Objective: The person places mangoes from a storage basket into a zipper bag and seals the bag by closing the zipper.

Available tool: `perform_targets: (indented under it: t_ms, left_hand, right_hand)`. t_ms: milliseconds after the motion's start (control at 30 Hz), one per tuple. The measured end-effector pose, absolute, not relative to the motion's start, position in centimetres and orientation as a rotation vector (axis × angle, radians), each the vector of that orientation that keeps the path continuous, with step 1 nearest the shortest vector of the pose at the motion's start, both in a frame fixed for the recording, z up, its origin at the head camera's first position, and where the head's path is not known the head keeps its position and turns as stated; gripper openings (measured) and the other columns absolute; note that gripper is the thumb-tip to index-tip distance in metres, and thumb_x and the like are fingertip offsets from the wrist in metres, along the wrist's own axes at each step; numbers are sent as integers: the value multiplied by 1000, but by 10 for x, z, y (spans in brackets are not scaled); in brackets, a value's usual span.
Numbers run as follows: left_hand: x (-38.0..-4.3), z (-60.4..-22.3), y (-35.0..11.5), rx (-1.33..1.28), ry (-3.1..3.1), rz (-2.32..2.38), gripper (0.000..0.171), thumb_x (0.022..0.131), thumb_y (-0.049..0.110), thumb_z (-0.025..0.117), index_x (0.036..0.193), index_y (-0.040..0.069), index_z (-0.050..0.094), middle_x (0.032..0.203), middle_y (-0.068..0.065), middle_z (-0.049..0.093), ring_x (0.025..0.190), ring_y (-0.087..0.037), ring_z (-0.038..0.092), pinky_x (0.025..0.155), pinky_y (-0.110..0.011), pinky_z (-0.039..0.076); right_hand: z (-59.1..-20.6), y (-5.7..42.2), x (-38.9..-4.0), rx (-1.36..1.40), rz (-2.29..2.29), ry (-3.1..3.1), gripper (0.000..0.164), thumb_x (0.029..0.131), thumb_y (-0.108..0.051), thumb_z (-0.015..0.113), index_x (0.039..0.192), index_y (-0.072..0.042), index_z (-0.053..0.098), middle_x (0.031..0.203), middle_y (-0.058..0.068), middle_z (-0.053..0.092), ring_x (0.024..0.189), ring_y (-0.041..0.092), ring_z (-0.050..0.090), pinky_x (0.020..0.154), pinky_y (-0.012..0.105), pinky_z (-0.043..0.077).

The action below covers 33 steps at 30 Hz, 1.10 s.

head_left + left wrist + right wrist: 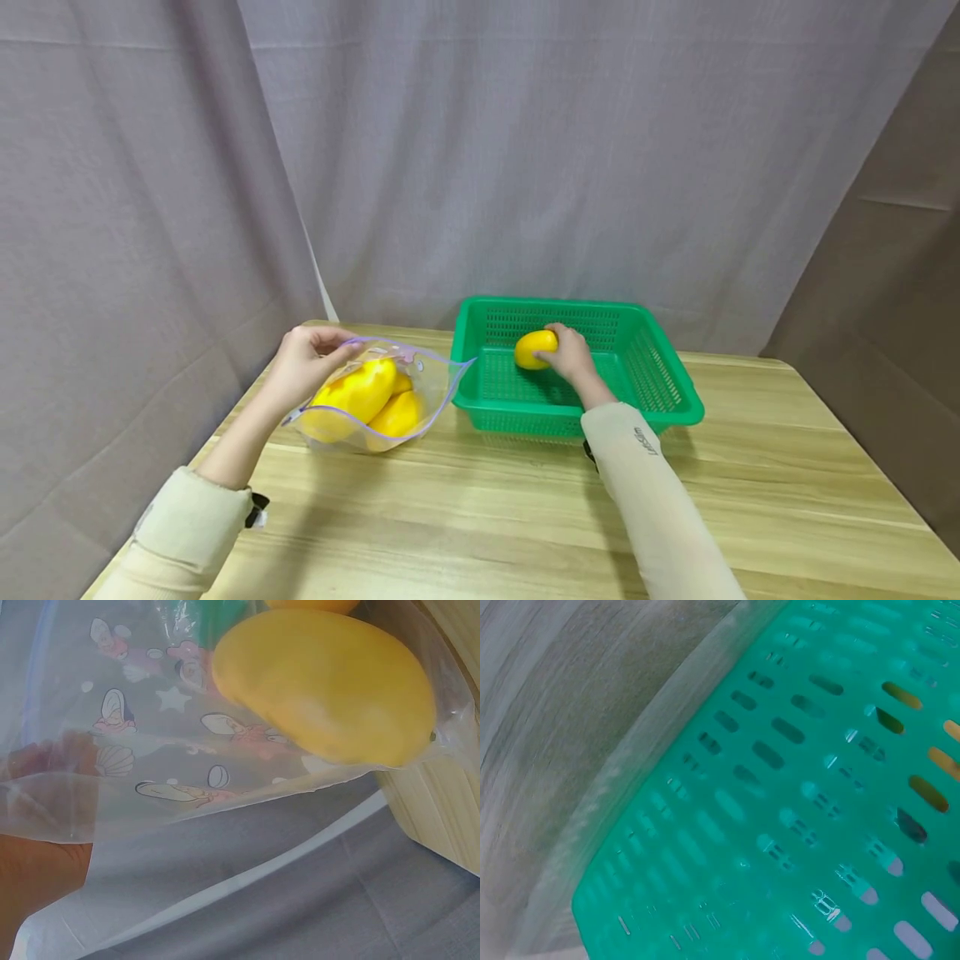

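On the left, my left hand (pixel 303 367) pinches the purple-edged rim of a clear zip bag (pixel 431 379), whose mouth gapes open. Inside lie several yellow mangoes, a large one (pixel 362 390) uppermost. The left wrist view shows a mango (pixel 330 682) through the bag's plastic, which is printed with small cartoon figures and shells. My right hand (pixel 573 358) reaches into a green plastic basket (pixel 652 317) and grips a single mango (pixel 532 349), thumb on the near side. In the right wrist view the slotted basket wall (pixel 727 817) hides that hand; only bits of yellow show through the slots.
Bag and basket stand side by side on a wooden table (pixel 465 525), the basket to the right. A grey curtain (pixel 525 150) hangs close behind the table and along its left side. The basket's raised walls surround the right hand.
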<state>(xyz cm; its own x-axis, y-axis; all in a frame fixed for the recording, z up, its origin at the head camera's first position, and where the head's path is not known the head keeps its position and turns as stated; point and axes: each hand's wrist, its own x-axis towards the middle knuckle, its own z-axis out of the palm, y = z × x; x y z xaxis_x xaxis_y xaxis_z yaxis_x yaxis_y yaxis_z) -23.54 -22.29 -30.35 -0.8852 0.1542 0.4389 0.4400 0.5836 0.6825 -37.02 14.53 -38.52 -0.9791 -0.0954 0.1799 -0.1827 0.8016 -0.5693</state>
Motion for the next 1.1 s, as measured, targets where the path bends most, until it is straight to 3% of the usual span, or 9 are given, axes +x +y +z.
perform_targets:
  t_ms: [133,467,700,900,1100]
  left_hand:
    - [-236,-302,-224,-479,-2491,-1178,15,87,9,66,95,-2,72,91,-16,72,81,-27,68,67,-14,51]
    - [-239,-301,-225,-476,-2478,-1180,15,87,10,66,95,-1,73,91,-16,72,76,-14,67,66,-14,51]
    - [-238,-303,-223,-475,-2481,-1190,14,88,9,65,95,-2,72,91,-16,72,78,-18,68,67,-14,51]
    - [-237,-303,-221,-470,-2475,-1208,15,88,9,66,94,-2,72,90,-16,73,76,-13,67,66,-14,51]
    - [-236,-302,-221,-476,-2469,-1203,15,87,10,66,94,-2,72,90,-17,72,71,1,62,65,-14,50]
  right_hand:
    - [-384,144,-368,232,929,-2838,58,90,-23,65,137,2,42,127,26,49,110,38,50,92,48,46]
    - [-380,146,-368,256,941,-2786,55,89,-19,66,134,4,45,122,27,50,105,39,51,88,48,48]
    - [-380,149,-366,291,973,-2767,53,88,-17,66,134,2,45,127,26,53,107,38,54,87,47,49]
    - [-374,148,-360,315,1030,-2747,53,88,-17,66,134,1,46,129,25,52,110,37,53,89,48,49]
    - [-368,150,-353,351,1033,-2719,53,87,-16,66,133,2,46,128,25,52,109,38,53,89,48,48]
